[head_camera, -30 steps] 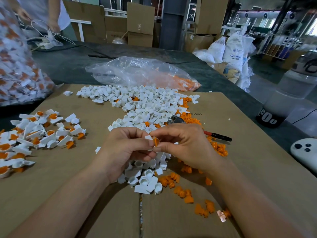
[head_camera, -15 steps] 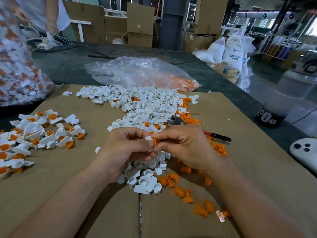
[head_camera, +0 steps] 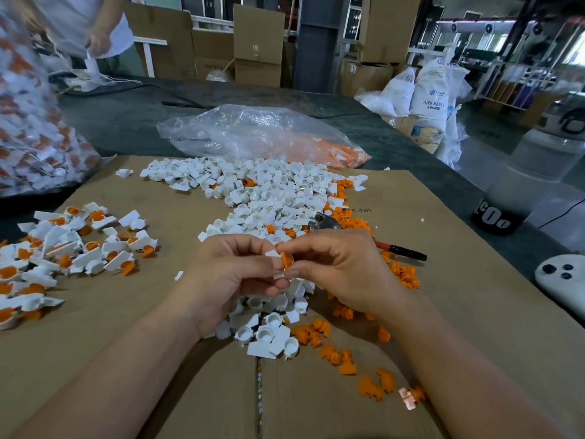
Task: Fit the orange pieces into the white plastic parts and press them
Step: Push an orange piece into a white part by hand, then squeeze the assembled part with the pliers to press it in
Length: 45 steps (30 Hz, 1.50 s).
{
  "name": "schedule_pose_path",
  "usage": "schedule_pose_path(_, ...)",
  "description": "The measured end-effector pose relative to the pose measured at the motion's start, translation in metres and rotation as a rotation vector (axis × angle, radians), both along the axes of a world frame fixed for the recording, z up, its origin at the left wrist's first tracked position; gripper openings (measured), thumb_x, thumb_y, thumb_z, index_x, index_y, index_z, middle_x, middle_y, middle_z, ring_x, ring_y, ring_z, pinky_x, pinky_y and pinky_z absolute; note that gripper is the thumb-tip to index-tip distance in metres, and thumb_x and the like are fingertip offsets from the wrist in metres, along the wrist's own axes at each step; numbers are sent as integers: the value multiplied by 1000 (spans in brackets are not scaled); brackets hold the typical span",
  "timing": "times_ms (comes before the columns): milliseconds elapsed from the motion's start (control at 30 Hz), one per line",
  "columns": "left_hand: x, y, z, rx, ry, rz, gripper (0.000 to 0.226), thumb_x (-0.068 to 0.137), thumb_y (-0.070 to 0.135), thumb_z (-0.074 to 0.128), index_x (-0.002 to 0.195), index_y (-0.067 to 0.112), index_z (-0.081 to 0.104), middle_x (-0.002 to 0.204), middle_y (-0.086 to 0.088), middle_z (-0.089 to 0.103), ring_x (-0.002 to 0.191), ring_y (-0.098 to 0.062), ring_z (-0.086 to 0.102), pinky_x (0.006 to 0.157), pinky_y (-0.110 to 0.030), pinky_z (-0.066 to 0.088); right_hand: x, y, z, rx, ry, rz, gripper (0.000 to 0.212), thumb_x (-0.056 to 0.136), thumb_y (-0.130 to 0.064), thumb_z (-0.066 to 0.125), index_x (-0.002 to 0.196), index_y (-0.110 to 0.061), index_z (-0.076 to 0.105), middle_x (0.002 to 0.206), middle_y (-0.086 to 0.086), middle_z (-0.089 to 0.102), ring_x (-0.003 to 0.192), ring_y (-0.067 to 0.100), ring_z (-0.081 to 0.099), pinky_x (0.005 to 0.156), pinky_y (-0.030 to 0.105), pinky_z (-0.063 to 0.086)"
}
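My left hand (head_camera: pixel 231 277) grips a small white plastic part (head_camera: pixel 274 254) above the cardboard sheet. My right hand (head_camera: pixel 342 270) pinches an orange piece (head_camera: pixel 286 260) against that part, thumb below and forefinger on top. Most of the white part is hidden by my fingers. A long heap of loose white parts (head_camera: pixel 262 194) runs from the far middle down under my hands. Loose orange pieces (head_camera: pixel 335 353) lie scattered at the right and front. Joined white-and-orange pieces (head_camera: pixel 72 248) are piled at the left.
Red-handled pliers (head_camera: pixel 389 247) lie right of my hands. A clear bag (head_camera: pixel 253 134) holding orange pieces sits behind the heap. A full bag of joined pieces (head_camera: pixel 28 122) stands far left. A water jug (head_camera: pixel 535 172) and white controller (head_camera: pixel 562 277) are right. Another person (head_camera: pixel 91 30) stands beyond.
Both hands stay together at the same spot. The orange piece between my fingers has turned a little and shows more of its face.
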State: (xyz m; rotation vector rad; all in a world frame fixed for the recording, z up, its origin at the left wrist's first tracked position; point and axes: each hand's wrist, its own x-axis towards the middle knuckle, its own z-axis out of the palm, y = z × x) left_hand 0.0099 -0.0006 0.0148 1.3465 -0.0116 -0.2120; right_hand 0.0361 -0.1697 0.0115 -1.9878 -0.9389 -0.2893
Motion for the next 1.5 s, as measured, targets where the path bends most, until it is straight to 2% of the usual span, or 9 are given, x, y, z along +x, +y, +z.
schedule_pose_path(500, 0, 1, 0, -8, 8, -11, 21, 53, 2, 67, 71, -6, 60, 57, -19, 63, 47, -20, 63, 42, -20, 51, -1, -1, 2, 11, -1, 27, 27, 75, -7, 70, 102, -4, 69, 92, -1, 71, 85, 5, 67, 77, 21, 55)
schedule_pose_path(800, 1, 0, -3, 53, 5, 12, 8, 67, -13, 64, 69, -6, 62, 60, -22, 64, 47, -21, 63, 42, -20, 50, -1, -1, 1, -27, -13, 3, 24, 74, -2, 70, 98, 1, 70, 87, 7, 72, 82, 6, 66, 74, 14, 52)
schedule_pose_path(900, 0, 0, -2, 44, 1, 15, 13, 56, -5, 68, 67, -4, 62, 60, -22, 64, 47, -21, 63, 42, -20, 50, -2, -1, 1, -32, -7, 3, 24, 74, -2, 71, 98, 1, 70, 88, 7, 72, 82, 7, 66, 74, 16, 52)
schedule_pose_path(1033, 0, 1, -1, 11, -3, 32, 18, 51, 2, 68, 66, -3, 61, 58, -20, 63, 46, -21, 63, 42, -21, 51, -6, 0, 8, -73, 71, -31, 27, 76, -15, 72, 102, -7, 70, 88, 0, 72, 82, 5, 66, 74, 19, 54)
schedule_pose_path(1167, 3, 2, -1, -50, -9, 128, 13, 49, 1, 67, 60, 1, 60, 53, -12, 61, 46, -20, 63, 42, -20, 51, 0, -17, 19, -89, 202, -318, 32, 73, -38, 70, 103, -26, 68, 86, -25, 61, 83, -13, 58, 67, 2, 43)
schedule_pose_path(1267, 4, 3, -2, -72, -19, 171, 10, 48, 2, 67, 56, 4, 62, 52, -9, 61, 47, -20, 64, 42, -20, 51, 11, -44, 25, -252, 235, -541, 44, 76, -43, 67, 118, -31, 59, 113, -16, 60, 101, -8, 53, 78, 8, 39)
schedule_pose_path(1367, 5, 3, -3, -84, -24, 182, 8, 48, 3, 68, 52, 7, 63, 52, -9, 61, 48, -20, 64, 43, -20, 51, 18, -62, 27, -605, 450, -603, 89, 65, -61, 64, 141, -29, 32, 146, -3, 36, 131, 15, 36, 100, 32, 32)
schedule_pose_path(1433, 6, 4, -3, -84, -30, 174, 8, 49, 3, 68, 49, 10, 65, 53, -9, 62, 49, -19, 65, 44, -19, 52, 20, -64, 24, -766, 561, -582, 110, 52, -69, 60, 146, -25, 22, 150, 0, 28, 135, 20, 30, 104, 33, 30)
schedule_pose_path(1500, 6, 4, -4, -86, -36, 164, 9, 50, 4, 68, 47, 12, 65, 53, -9, 62, 50, -19, 65, 44, -19, 52, 22, -63, 19, -872, 565, -563, 110, 56, -68, 65, 146, -24, 20, 150, 0, 28, 134, 21, 30, 104, 32, 30)
